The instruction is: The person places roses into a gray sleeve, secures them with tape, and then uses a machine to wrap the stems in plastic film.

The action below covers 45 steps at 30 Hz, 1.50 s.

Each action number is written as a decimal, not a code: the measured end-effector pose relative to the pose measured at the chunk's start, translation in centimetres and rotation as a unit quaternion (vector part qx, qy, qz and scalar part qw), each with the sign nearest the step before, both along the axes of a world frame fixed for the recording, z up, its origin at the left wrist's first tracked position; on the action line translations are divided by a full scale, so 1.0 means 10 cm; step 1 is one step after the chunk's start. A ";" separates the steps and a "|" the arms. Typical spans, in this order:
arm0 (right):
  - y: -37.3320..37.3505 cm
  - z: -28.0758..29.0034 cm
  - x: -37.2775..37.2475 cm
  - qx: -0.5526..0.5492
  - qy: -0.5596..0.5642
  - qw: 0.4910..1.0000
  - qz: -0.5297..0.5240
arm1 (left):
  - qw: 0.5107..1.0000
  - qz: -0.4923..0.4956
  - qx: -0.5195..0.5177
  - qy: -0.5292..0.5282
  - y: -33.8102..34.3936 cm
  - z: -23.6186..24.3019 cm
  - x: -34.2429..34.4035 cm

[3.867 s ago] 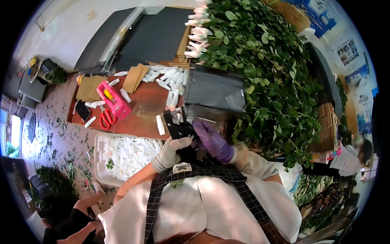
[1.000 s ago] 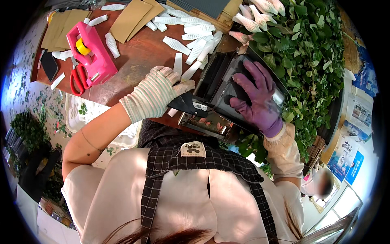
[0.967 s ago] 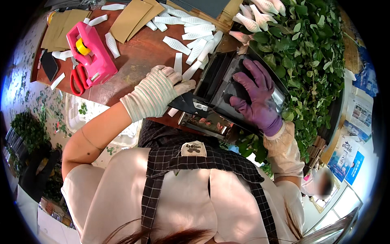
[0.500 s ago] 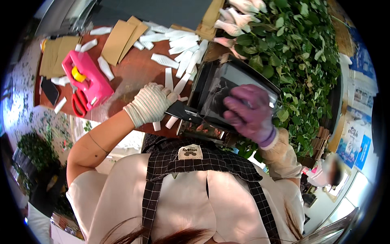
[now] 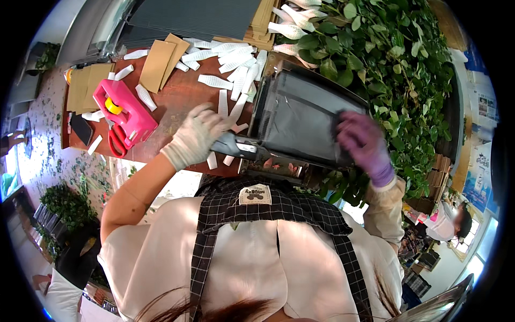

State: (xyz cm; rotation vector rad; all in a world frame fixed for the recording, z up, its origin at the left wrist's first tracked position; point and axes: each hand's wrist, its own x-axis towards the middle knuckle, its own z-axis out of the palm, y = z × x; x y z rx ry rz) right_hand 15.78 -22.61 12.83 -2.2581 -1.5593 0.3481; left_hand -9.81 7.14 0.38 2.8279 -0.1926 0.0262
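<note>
My left hand point(image 5: 194, 137), in a white knit glove, grips the handle of a black and silver tool point(image 5: 238, 147) at the front edge of the brown table point(image 5: 177, 99). The tool's head lies against the lower left corner of a dark grey sheet point(image 5: 298, 115) resting on a metal frame. My right hand point(image 5: 360, 140), in a purple glove, curls over that sheet's right edge. Both hands are a little blurred.
A pink tape dispenser point(image 5: 126, 110) and red scissors point(image 5: 117, 144) lie at the left, with white strips point(image 5: 230, 59) and brown paper sheets point(image 5: 158, 64) behind. Leafy green plants point(image 5: 391, 70) crowd the right. Another person point(image 5: 445, 222) stands at the lower right.
My left hand left the tabletop and closed on the tool's handle. My right hand slid from the sheet's middle to its right edge. The view tilted further over the table.
</note>
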 end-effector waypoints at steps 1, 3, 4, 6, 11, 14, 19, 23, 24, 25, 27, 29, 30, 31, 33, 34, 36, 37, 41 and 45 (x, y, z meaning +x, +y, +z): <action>-0.09 0.08 0.07 -0.020 -0.187 0.981 -0.054 | 0.999 0.030 0.035 0.016 0.03 0.03 -0.11; -0.33 0.22 0.08 0.072 -0.166 0.958 -0.224 | 0.991 0.126 -0.029 -0.041 0.10 -0.12 -0.42; -0.38 0.17 0.01 0.166 -0.119 0.958 -0.203 | 0.985 0.143 -0.051 -0.087 0.04 -0.09 -0.53; -0.37 0.04 -0.27 0.346 -0.020 0.926 -0.150 | 0.950 0.190 -0.206 -0.140 -0.17 0.00 -0.67; 0.05 -0.01 -1.04 0.230 0.167 0.956 0.076 | 0.864 0.103 -0.471 -0.147 -1.03 0.98 -0.01; 0.14 -0.01 -1.20 0.263 0.161 0.946 0.097 | 0.780 0.091 -0.600 -0.151 -1.38 1.23 0.31; -0.05 0.09 -1.11 0.280 0.178 0.941 0.060 | 0.712 0.144 -0.687 0.035 -1.68 1.22 0.35; -0.23 0.01 -0.98 0.282 0.176 0.941 0.056 | 0.678 0.035 -0.734 0.037 -1.58 1.15 0.46; -0.29 -0.05 -0.92 0.288 0.190 0.936 0.072 | 0.659 0.007 -0.750 0.055 -1.53 1.20 0.49; -0.35 -0.09 -0.88 0.294 0.202 0.930 0.086 | 0.635 -0.002 -0.772 0.026 -1.53 1.22 0.56; -0.46 -0.15 -0.86 0.218 0.327 0.918 0.058 | 0.614 0.023 -0.785 -0.072 -1.61 1.24 0.64; -0.50 -0.24 -0.86 0.172 0.406 0.895 0.062 | 0.623 -0.133 -0.770 0.025 -1.35 0.93 0.75; -0.48 -0.34 -0.88 0.209 0.404 0.888 0.068 | 0.623 -0.147 -0.768 0.003 -1.38 0.95 0.88; -0.56 -0.40 -0.86 0.215 0.437 0.872 0.045 | 0.650 -0.120 -0.750 0.027 -1.38 1.06 0.97; -0.80 -0.48 -0.82 0.228 0.504 0.833 0.003 | 0.702 -0.061 -0.705 0.073 -1.32 1.27 1.12; -0.92 -0.45 -0.84 0.231 0.682 0.694 -0.035 | 0.660 -0.066 -0.746 0.051 -1.22 1.15 1.29; -1.14 -0.26 -0.88 0.397 0.744 0.528 -0.098 | 0.907 -0.008 -0.420 0.007 -1.02 1.02 1.46; -1.26 -0.30 -0.83 0.433 0.724 0.526 -0.104 | 0.980 -0.108 -0.163 -0.048 -0.99 1.03 1.59; -1.42 -0.25 -0.84 0.510 0.654 0.533 -0.168 | 0.995 -0.091 -0.023 0.046 -1.56 1.07 1.92; -1.24 -0.17 -0.95 0.524 0.665 0.507 -0.160 | 0.984 -0.175 -0.015 0.028 -2.02 0.96 2.46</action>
